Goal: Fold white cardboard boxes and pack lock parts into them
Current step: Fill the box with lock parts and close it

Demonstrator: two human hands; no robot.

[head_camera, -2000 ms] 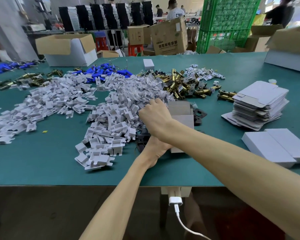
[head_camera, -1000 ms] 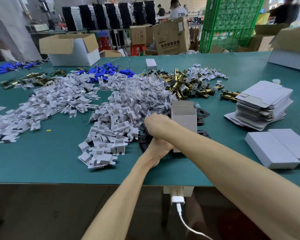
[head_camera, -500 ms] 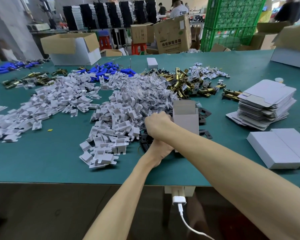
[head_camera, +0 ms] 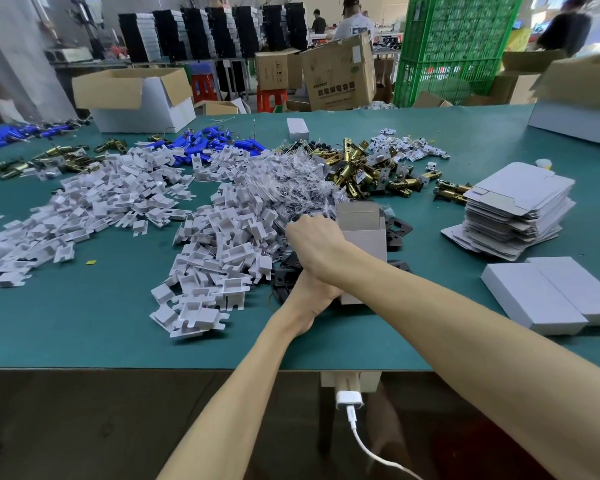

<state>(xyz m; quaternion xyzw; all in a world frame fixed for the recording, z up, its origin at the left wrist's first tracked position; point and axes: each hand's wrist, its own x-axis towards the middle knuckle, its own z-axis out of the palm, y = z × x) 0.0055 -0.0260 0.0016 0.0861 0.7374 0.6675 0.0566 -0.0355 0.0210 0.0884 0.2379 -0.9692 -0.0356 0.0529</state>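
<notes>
A white cardboard box [head_camera: 362,237] stands tilted on the green table [head_camera: 84,327], its open mouth and flap facing away from me. My left hand [head_camera: 314,294] grips the box's near end from the left; its fingers lie hidden under my right forearm. My right hand [head_camera: 312,237] crosses above the left hand and sits as a fist against the left side of the box's mouth. Its fingers curl downward, and whatever they hold is hidden. Black lock plates [head_camera: 397,230] lie around the box. Small clear bags of parts [head_camera: 291,188] are heaped just behind my right hand.
White plastic clips [head_camera: 215,258] spread in piles left of my hands. Brass latches [head_camera: 357,171] and blue parts [head_camera: 205,147] lie farther back. A stack of flat box blanks [head_camera: 516,209] and two closed white boxes [head_camera: 548,292] sit right. Cartons, crates and people stand beyond the table.
My right hand has drawn back from the heap of bagged parts to the mouth of the box. The left hand has kept its hold on the box.
</notes>
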